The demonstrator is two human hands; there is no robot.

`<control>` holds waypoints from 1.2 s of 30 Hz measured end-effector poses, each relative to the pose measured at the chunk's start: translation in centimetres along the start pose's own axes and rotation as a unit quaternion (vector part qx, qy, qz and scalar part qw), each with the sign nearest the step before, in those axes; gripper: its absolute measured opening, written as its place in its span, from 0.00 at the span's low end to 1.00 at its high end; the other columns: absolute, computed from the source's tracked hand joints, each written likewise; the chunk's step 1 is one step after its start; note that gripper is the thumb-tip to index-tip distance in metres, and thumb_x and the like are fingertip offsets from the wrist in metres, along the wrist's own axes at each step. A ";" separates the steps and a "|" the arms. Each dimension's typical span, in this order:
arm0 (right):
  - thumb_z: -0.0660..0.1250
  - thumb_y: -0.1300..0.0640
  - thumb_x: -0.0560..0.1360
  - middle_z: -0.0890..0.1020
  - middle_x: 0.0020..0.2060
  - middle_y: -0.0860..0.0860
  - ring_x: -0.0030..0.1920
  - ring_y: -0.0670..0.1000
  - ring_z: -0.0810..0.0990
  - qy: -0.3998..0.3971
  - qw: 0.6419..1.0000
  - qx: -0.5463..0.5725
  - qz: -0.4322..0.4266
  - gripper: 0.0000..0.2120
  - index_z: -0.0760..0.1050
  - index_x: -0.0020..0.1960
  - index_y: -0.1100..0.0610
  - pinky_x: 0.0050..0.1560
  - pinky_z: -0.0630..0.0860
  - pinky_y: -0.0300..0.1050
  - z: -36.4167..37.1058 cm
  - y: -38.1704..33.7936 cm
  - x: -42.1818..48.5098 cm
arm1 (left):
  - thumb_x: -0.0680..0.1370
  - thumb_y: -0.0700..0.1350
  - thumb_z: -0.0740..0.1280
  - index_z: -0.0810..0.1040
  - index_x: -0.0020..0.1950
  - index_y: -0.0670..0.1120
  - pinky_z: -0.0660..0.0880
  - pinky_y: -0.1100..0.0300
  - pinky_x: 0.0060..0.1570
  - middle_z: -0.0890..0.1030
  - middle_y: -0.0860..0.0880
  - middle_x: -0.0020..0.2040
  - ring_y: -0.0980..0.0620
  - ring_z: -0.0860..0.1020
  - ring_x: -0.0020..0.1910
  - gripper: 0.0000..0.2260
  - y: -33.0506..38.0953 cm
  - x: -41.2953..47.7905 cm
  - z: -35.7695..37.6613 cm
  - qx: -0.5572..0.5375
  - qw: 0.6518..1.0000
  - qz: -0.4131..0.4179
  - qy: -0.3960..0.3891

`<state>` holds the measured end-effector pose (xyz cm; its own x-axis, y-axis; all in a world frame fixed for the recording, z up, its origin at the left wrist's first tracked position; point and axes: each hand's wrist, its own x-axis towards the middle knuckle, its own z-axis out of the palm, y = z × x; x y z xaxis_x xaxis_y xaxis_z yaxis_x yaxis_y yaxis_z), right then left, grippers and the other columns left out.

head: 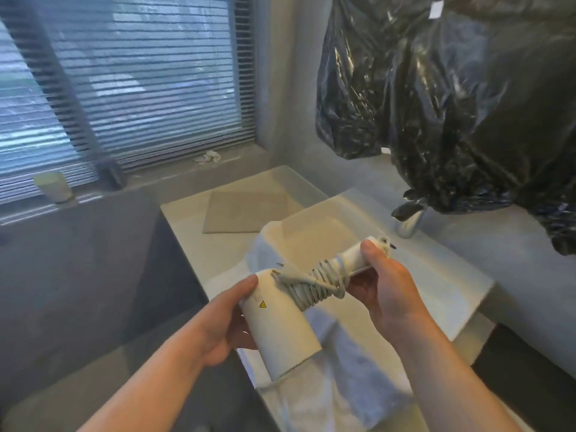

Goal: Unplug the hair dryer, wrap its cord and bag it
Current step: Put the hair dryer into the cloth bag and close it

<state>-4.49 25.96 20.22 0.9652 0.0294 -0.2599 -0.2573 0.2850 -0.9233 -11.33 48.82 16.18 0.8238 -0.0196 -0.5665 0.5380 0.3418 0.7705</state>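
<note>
I hold a white hair dryer (pixel 280 332) in both hands above the counter. My left hand (pixel 227 319) grips its wide barrel, which bears a yellow warning sticker. My right hand (pixel 383 285) is closed around the end of the handle. The grey-white cord (pixel 318 280) is coiled in several turns round the handle, and its plug (pixel 291 275) lies across the coils, prongs pointing left. A white fabric bag (pixel 339 353) lies flat on the counter beneath the dryer.
A white washbasin (pixel 436 275) with a chrome tap (pixel 408 219) sits on the right. A black plastic sack (pixel 452 104) hangs at the upper right over the tap. A window with blinds (pixel 140 88) is on the left, a cup (pixel 54 187) on its sill.
</note>
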 end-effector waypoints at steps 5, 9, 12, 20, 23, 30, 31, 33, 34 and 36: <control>0.63 0.52 0.78 0.84 0.38 0.56 0.39 0.53 0.84 -0.003 1.000 -0.006 0.009 0.12 0.77 0.50 0.61 0.43 0.80 0.51 8.2 1.8 5.4 | 0.69 0.53 0.72 0.80 0.60 0.44 0.81 0.44 0.43 0.85 0.39 0.55 0.42 0.83 0.49 0.23 4.5 4.2 -7.7 0.012 0.999 0.025 -0.039; 0.63 0.53 0.79 0.84 0.36 0.53 0.36 0.50 0.84 -0.001 1.000 -0.025 0.016 0.13 0.78 0.49 0.63 0.40 0.80 0.46 15.3 3.1 9.2 | 0.66 0.52 0.70 0.84 0.53 0.43 0.81 0.50 0.35 0.85 0.38 0.51 0.42 0.85 0.46 0.20 8.4 7.1 -14.1 0.007 0.997 0.031 -0.070; 0.64 0.55 0.79 0.82 0.35 0.54 0.35 0.50 0.82 0.005 0.999 -0.031 0.015 0.11 0.77 0.48 0.62 0.36 0.79 0.43 20.0 3.7 11.3 | 0.58 0.58 0.79 0.81 0.61 0.42 0.79 0.46 0.46 0.81 0.35 0.59 0.34 0.80 0.58 0.36 11.2 9.1 -18.2 0.030 0.994 0.043 -0.096; 0.66 0.55 0.77 0.84 0.48 0.58 0.50 0.58 0.80 0.013 0.994 -0.107 0.009 0.09 0.81 0.51 0.59 0.58 0.76 0.56 26.2 6.4 14.1 | 0.55 0.53 0.76 0.78 0.59 0.39 0.81 0.53 0.36 0.83 0.37 0.51 0.43 0.83 0.44 0.35 15.4 14.0 -22.8 -0.043 0.993 0.073 -0.081; 0.68 0.50 0.74 0.83 0.50 0.57 0.53 0.59 0.80 -0.005 0.990 -0.139 0.036 0.10 0.81 0.50 0.55 0.58 0.77 0.55 27.0 8.0 14.7 | 0.47 0.56 0.84 0.79 0.58 0.40 0.82 0.49 0.41 0.84 0.39 0.50 0.43 0.84 0.46 0.43 17.0 16.1 -22.8 -0.069 0.991 0.085 -0.082; 0.74 0.43 0.63 0.83 0.52 0.51 0.55 0.53 0.80 -0.006 0.990 -0.131 0.047 0.24 0.78 0.57 0.49 0.58 0.79 0.55 27.0 8.7 20.8 | 0.59 0.47 0.76 0.77 0.62 0.38 0.83 0.49 0.46 0.84 0.37 0.54 0.41 0.83 0.50 0.33 20.0 22.9 -21.4 -0.069 0.990 0.057 -0.105; 0.74 0.43 0.61 0.83 0.52 0.52 0.55 0.54 0.81 0.004 0.992 -0.120 0.038 0.26 0.79 0.57 0.50 0.58 0.79 0.57 26.6 8.6 22.1 | 0.59 0.47 0.76 0.77 0.61 0.38 0.83 0.50 0.47 0.84 0.38 0.54 0.42 0.83 0.51 0.32 20.6 24.1 -21.1 -0.051 0.991 0.054 -0.110; 0.74 0.43 0.59 0.84 0.52 0.53 0.55 0.55 0.81 0.017 0.995 -0.097 0.027 0.28 0.80 0.57 0.52 0.57 0.78 0.58 25.7 8.4 24.6 | 0.58 0.49 0.76 0.78 0.60 0.39 0.83 0.52 0.47 0.85 0.40 0.52 0.43 0.83 0.51 0.32 22.1 26.6 -20.3 -0.001 0.993 0.045 -0.110; 0.73 0.43 0.59 0.84 0.52 0.54 0.55 0.55 0.82 0.023 0.996 -0.085 0.027 0.29 0.80 0.57 0.53 0.56 0.78 0.57 25.3 8.3 25.8 | 0.58 0.51 0.75 0.78 0.59 0.40 0.82 0.52 0.47 0.85 0.41 0.51 0.43 0.82 0.52 0.32 23.0 27.8 -19.8 0.023 0.993 0.035 -0.107; 0.73 0.44 0.59 0.84 0.52 0.56 0.53 0.55 0.82 0.031 0.997 -0.059 0.030 0.29 0.80 0.57 0.54 0.55 0.79 0.55 24.4 8.3 28.1 | 0.59 0.51 0.75 0.78 0.59 0.42 0.81 0.52 0.47 0.86 0.42 0.50 0.43 0.83 0.51 0.31 24.5 30.3 -18.9 0.075 0.991 0.017 -0.113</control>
<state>21.65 52.54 12.20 0.9441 -0.0166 -0.3292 -0.3219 0.1695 -0.9315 23.43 74.35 12.32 0.8520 -0.2259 -0.4723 0.5153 0.2026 0.8327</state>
